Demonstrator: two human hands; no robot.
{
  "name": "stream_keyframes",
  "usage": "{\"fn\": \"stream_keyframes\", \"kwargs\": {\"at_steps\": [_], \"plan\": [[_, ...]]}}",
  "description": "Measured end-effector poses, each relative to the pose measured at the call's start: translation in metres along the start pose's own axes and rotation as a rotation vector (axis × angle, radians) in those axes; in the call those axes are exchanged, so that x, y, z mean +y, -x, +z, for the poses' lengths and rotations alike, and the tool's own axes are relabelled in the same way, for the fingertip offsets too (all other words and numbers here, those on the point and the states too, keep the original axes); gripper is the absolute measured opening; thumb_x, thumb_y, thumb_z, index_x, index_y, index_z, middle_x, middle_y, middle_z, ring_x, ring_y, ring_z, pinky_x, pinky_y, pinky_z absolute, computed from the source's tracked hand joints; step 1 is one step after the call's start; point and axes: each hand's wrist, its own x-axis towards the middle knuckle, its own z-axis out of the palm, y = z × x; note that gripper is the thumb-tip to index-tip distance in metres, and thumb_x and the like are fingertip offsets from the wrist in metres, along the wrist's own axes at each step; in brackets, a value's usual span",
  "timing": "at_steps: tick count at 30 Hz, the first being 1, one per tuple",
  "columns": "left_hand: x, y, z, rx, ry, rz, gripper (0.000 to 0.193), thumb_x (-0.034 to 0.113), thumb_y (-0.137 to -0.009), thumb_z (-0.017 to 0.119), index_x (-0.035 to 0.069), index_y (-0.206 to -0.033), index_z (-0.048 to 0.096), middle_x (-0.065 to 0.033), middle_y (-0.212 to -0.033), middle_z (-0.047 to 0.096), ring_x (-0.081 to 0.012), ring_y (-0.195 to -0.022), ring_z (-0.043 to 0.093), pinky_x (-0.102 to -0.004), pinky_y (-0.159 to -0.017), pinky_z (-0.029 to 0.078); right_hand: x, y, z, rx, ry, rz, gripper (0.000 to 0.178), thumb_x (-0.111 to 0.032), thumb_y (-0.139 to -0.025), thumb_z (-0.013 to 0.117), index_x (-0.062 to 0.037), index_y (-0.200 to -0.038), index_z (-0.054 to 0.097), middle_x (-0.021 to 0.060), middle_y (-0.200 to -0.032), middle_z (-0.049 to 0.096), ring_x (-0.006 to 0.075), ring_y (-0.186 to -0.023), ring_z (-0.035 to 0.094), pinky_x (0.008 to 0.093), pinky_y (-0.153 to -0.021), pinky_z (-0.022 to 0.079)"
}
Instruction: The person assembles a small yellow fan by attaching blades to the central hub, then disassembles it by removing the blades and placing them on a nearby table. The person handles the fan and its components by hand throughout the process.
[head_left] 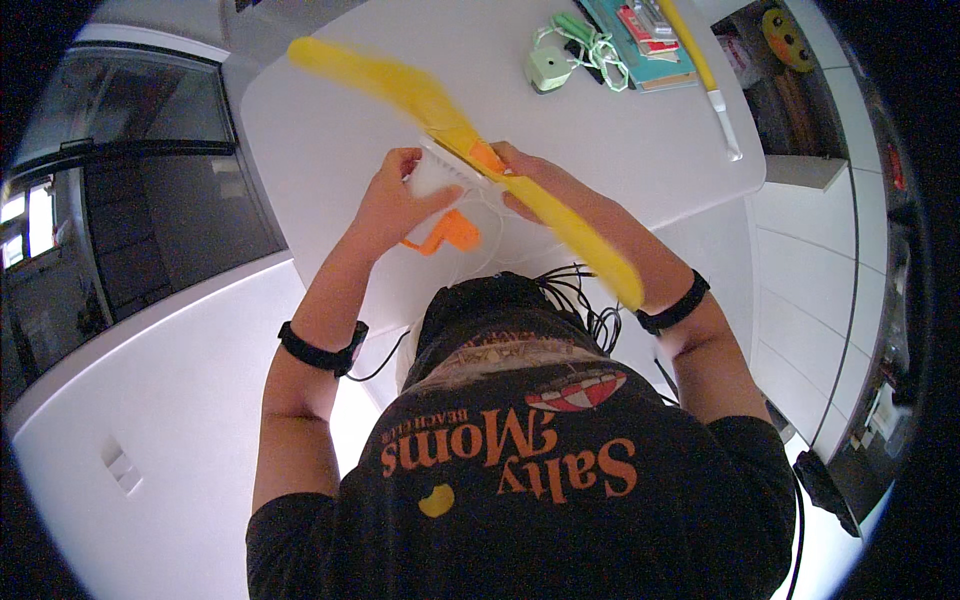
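My left hand [395, 205] grips a small white block-shaped part [432, 174] over the white table [320, 130]. My right hand [520, 185] holds a long yellow wing-like strip [450, 125] with an orange patch at its middle; the strip runs diagonally from the upper left down across my right forearm and is blurred. An orange curved piece [448, 234] hangs just below my left hand, with thin white wire [490, 250] looping beside it.
At the table's far edge lie a pale green device with a green-and-white cord [575, 50], a teal book with small items on it [640, 40], and a yellow-and-white stick [705, 75]. Black cables [580, 295] bunch near my chest. Shelves [790, 90] stand at right.
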Motion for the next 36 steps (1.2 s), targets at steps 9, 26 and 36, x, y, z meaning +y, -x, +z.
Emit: {"fn": "stream_keyframes", "kwargs": {"at_steps": [9, 26, 36], "plan": [[-0.040, -0.023, -0.008, 0.156, -0.092, -0.031, 0.059, 0.031, -0.079, 0.082, -0.002, -0.123, 0.059, -0.0192, -0.124, 0.058, -0.0310, -0.116, 0.056, -0.0411, -0.099, 0.045, 0.042, -0.007, 0.013, -0.192, 0.330, -0.028, 0.051, -0.028, -0.092, 0.065, -0.0053, -0.136, 0.054, 0.0145, -0.132, 0.062, 0.0261, -0.122, 0.056, 0.0411, -0.106, 0.042], [0.006, -0.007, -0.049, -0.533, -0.463, 0.427, 0.051, 0.023, -0.090, 0.065, 0.008, -0.137, 0.054, -0.0085, -0.134, 0.060, -0.0274, -0.126, 0.053, -0.0422, -0.110, 0.039, 0.036, 0.017, 0.001, -0.282, 0.119, -0.239, 0.046, -0.023, -0.082, 0.072, -0.0008, -0.121, 0.063, 0.0126, -0.105, 0.071, 0.0254, -0.097, 0.063, 0.0405, -0.087, 0.050], [0.050, 0.019, -0.038, -0.427, 0.418, -0.020, 0.052, 0.033, -0.092, 0.068, 0.013, -0.138, 0.054, -0.0051, -0.121, 0.064, -0.0188, -0.103, 0.063, -0.0374, -0.084, 0.055, -0.010, 0.011, -0.018, -0.421, 0.011, -0.157, 0.043, -0.018, -0.087, 0.069, -0.0006, -0.126, 0.061, 0.0137, -0.122, 0.066, 0.0224, -0.116, 0.057, 0.0367, -0.102, 0.043]]}}
